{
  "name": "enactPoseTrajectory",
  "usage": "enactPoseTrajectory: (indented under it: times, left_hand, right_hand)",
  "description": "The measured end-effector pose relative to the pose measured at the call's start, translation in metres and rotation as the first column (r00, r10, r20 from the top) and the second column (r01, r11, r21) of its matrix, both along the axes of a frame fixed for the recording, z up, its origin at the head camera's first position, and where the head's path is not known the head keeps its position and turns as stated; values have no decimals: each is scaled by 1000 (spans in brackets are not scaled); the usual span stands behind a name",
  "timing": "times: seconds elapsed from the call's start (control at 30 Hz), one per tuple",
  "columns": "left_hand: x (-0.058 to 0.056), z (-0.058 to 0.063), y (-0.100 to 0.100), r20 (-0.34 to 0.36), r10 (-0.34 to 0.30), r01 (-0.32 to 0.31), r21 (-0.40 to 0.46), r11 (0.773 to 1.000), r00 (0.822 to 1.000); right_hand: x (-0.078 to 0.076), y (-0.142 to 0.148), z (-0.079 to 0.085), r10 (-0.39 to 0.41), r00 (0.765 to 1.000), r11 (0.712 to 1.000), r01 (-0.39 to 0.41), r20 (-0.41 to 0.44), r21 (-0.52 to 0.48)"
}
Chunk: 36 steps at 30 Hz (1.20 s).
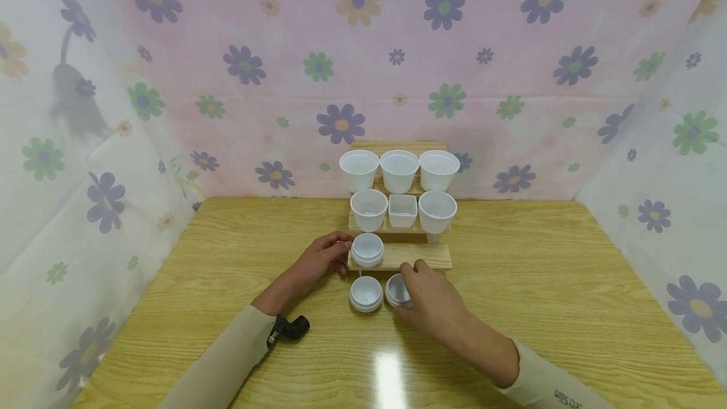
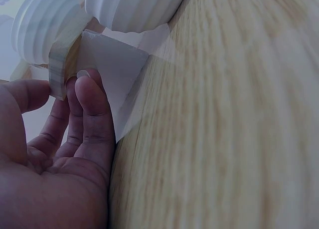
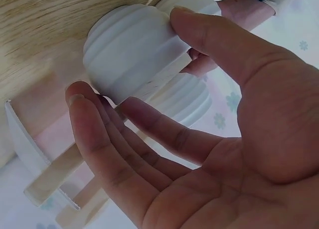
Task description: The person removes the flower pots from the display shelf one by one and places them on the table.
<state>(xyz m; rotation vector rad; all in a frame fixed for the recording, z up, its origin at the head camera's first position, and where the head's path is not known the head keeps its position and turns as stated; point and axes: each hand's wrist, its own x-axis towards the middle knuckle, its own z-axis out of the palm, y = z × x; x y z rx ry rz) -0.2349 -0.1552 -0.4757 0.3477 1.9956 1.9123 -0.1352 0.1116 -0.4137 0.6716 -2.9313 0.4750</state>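
A stepped wooden stand (image 1: pixel 411 256) holds several white pots in tiers. My left hand (image 1: pixel 322 260) is at the left end of its lowest board; in the left wrist view thumb and fingers pinch the board's end (image 2: pixel 59 72). Just above those fingers, a small ribbed pot (image 1: pixel 366 250) sits on that board. My right hand (image 1: pixel 434 302) holds another small round pot (image 3: pixel 132 52) in front of the stand, thumb on one side and fingertips on the other. A similar pot (image 1: pixel 366 294) stands on the table to its left.
Higher on the stand are two taller cups with a square cup (image 1: pixel 402 211) between them, and three cups (image 1: pixel 399 170) along the top tier. Flowered cloth (image 1: pixel 386 81) hangs behind the wooden table (image 1: pixel 255 226). A black device (image 1: pixel 292 328) is strapped at the left wrist.
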Motion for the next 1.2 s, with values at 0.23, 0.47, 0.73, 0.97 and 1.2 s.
enactPoseTrajectory:
  times: [0.23, 0.47, 0.73, 0.97, 1.2]
  left_hand:
    - [1, 0, 3, 8, 15, -15, 8, 1000, 1000]
    - [1, 0, 4, 7, 14, -14, 10, 1000, 1000]
    - [0, 0, 2, 5, 7, -7, 5, 1000, 1000]
    - [0, 0, 1, 0, 5, -5, 0, 1000, 1000]
    - [0, 1, 0, -1, 2, -2, 6, 1000, 1000]
  right_hand:
    - [1, 1, 3, -8, 1000, 1000, 8, -5, 1]
    - [1, 5, 9, 2, 999, 1000, -3, -43, -25]
    - [-4, 3, 16, 5, 997, 995, -13, -79, -104]
    - [-7, 2, 18, 14, 996, 988, -28, -92, -152]
    - [-11, 0, 19, 12, 996, 977, -31, -90, -211]
